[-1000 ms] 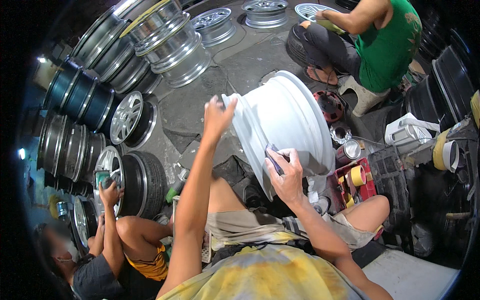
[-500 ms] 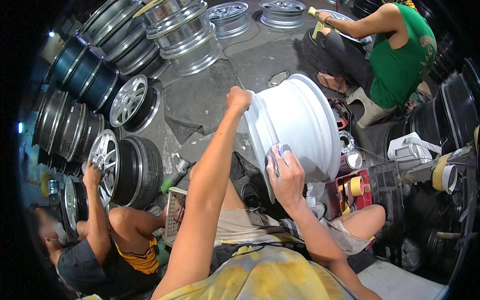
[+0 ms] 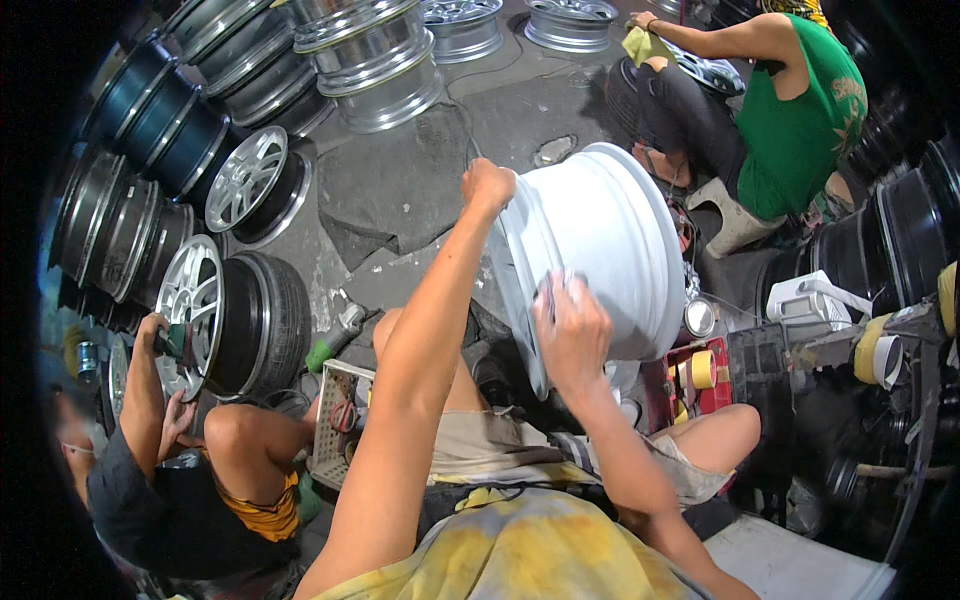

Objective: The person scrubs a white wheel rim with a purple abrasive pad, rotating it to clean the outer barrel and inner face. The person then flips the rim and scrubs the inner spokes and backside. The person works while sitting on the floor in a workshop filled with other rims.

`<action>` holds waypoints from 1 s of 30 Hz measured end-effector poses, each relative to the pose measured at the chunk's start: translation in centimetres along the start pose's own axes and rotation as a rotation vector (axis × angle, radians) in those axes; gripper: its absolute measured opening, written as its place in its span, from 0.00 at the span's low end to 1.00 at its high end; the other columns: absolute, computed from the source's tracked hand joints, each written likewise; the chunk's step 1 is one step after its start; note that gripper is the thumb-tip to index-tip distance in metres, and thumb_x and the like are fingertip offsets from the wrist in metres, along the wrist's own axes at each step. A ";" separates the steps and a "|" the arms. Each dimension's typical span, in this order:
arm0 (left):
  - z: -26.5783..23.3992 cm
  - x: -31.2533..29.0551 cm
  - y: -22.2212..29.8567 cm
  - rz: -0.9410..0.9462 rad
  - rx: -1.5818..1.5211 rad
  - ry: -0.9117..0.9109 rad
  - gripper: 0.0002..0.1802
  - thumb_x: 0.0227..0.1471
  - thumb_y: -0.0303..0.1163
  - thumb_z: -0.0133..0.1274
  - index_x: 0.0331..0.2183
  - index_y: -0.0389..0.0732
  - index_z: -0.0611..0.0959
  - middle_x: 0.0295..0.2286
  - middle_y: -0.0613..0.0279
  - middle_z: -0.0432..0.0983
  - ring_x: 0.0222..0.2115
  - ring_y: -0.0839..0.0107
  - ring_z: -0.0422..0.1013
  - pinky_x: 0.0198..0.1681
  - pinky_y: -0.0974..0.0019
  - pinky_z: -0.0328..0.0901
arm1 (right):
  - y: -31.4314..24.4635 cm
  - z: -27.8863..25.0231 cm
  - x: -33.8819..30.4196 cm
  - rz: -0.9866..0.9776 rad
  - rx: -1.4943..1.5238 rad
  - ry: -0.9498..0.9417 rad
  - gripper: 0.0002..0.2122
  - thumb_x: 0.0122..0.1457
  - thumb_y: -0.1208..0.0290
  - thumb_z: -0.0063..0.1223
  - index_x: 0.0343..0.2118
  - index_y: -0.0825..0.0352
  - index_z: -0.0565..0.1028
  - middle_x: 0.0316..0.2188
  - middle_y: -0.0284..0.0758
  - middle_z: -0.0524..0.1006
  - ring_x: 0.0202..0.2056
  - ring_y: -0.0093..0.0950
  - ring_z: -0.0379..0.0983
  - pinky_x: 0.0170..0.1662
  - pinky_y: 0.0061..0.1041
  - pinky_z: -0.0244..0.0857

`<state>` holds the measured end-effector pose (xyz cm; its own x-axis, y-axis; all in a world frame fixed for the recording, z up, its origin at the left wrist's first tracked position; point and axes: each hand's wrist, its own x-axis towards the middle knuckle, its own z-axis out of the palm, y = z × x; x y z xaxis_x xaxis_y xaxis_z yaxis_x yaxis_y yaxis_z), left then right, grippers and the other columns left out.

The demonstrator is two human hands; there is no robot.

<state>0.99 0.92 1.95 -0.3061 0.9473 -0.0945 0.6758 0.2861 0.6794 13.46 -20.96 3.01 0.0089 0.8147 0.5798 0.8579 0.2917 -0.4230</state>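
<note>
A car wheel rim (image 3: 600,250), coated matte white, stands tilted on its side in front of me. My left hand (image 3: 488,185) is closed over the upper left edge of its lip. Pressed to the barrel near the lower left lip, my right hand (image 3: 575,330) pinches a small folded pad (image 3: 556,283), whitish and purple. Whether this pad is cloth or sandpaper, I cannot tell. White dust covers the right fingers.
Stacked rims (image 3: 375,70) stand far left. Left, a co-worker holds a green block against a silver rim (image 3: 190,300); a co-worker in green sits far right. Nearby are a power tool (image 3: 340,330), a plastic basket (image 3: 335,425) and a red tray (image 3: 715,375) with tape.
My right hand has shifted slightly along the barrel, with the pad turned more under the fingers. The left co-worker's hand has lowered on the silver rim. My view has tilted a little.
</note>
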 end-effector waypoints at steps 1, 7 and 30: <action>0.1 0.0 -0.1 -0.006 -0.005 0.012 0.20 0.52 0.32 0.52 0.40 0.26 0.85 0.45 0.35 0.80 0.50 0.44 0.76 0.56 0.52 0.69 | -0.3 -0.1 -1.7 -0.006 0.021 0.000 0.12 0.57 0.75 0.59 0.42 0.75 0.79 0.32 0.44 0.78 0.31 0.41 0.77 0.34 0.37 0.72; -0.9 -1.0 0.9 -0.071 -0.061 -0.108 0.21 0.54 0.32 0.51 0.44 0.26 0.83 0.48 0.35 0.78 0.52 0.45 0.75 0.57 0.52 0.68 | 0.2 0.4 0.2 0.082 -0.019 -0.053 0.13 0.57 0.75 0.59 0.43 0.75 0.79 0.31 0.45 0.78 0.31 0.42 0.78 0.34 0.37 0.73; 0.4 -0.8 -0.2 -0.052 -0.072 -0.056 0.22 0.52 0.31 0.51 0.44 0.25 0.82 0.48 0.33 0.78 0.51 0.43 0.75 0.58 0.51 0.67 | 0.6 -0.5 0.2 0.019 -0.039 -0.126 0.16 0.56 0.75 0.61 0.47 0.76 0.78 0.32 0.43 0.77 0.32 0.39 0.78 0.34 0.36 0.74</action>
<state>1.39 0.19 1.63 -0.3000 0.9387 -0.1700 0.6091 0.3256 0.7232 14.18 -20.86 3.22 -0.0374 0.8769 0.4791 0.8774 0.2583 -0.4042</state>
